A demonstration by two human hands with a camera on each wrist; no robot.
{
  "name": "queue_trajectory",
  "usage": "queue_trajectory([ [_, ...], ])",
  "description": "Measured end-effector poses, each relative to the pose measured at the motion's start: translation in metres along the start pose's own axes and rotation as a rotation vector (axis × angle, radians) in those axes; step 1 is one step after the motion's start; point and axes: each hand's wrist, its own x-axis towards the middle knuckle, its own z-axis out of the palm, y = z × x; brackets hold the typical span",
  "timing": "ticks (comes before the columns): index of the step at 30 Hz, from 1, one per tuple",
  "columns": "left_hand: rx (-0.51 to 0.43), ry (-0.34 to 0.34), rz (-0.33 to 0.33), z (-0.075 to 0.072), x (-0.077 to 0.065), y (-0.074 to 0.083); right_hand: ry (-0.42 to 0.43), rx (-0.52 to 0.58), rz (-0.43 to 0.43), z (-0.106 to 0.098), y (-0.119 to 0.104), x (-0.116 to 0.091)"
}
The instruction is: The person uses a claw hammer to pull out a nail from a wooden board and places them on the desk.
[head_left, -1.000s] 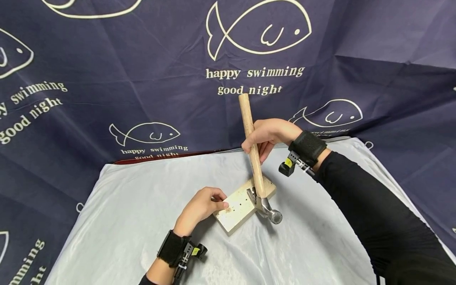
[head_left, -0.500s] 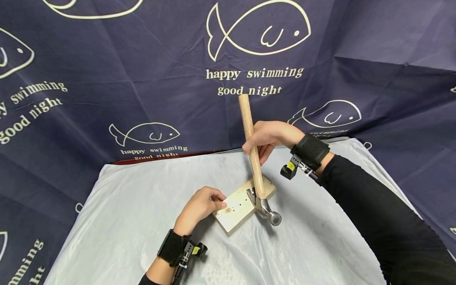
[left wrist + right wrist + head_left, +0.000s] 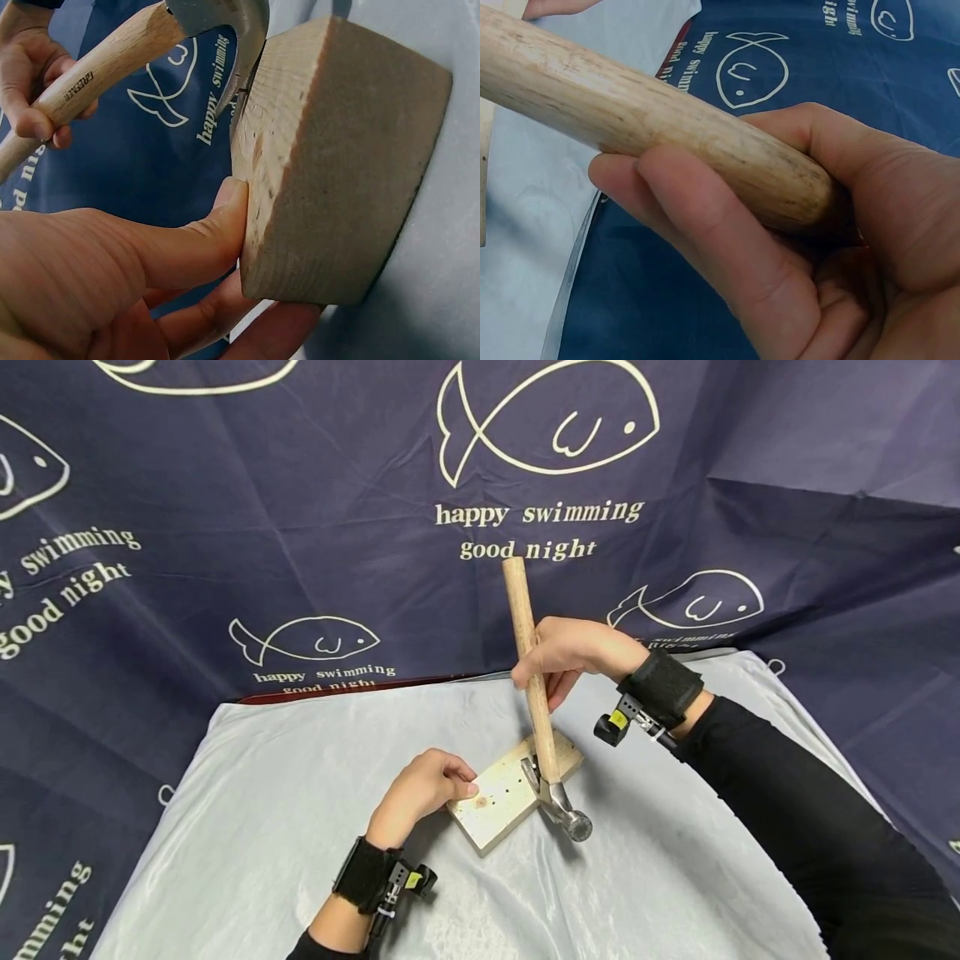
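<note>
A pale wooden block with several small dark holes in its top face lies slantwise on the cloth. My left hand pinches its near-left end, thumb on the top face and fingers at the end and underside, as the left wrist view shows. My right hand grips the wooden handle of a claw hammer around its middle. That handle stands steeply, its free end up and leaning left. The hammer's claw meets the top face of the block, while its round striking face hangs past the block's near edge.
White cloth covers the table under the block. Behind it hangs a dark blue curtain with fish prints and lettering. A red edge shows along the table's back. Each wrist wears a black strap with a small camera.
My right hand and wrist have shifted slightly down and right, and the hammer's head has dipped a little. The left hand and the block have stayed nearly in place.
</note>
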Motion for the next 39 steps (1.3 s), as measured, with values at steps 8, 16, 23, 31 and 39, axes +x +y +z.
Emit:
queue_trajectory([
  [8,0.074,-0.022,0.005,0.0,0.005,0.004,0.01,0.042,-0.004,-0.001,0.007,-0.005],
  [16,0.076,-0.039,0.006,0.0,0.007,0.004,0.03,-0.01,-0.048,0.005,0.001,-0.021],
  [23,0.006,-0.072,0.003,-0.001,0.008,0.002,0.055,0.004,-0.064,0.008,0.003,-0.029],
  [31,-0.034,-0.09,0.006,-0.001,0.008,-0.001,0.077,0.007,-0.109,0.011,0.008,-0.035],
  [39,-0.045,-0.101,-0.012,-0.003,0.007,0.001,0.086,0.006,-0.114,0.014,0.01,-0.043],
])
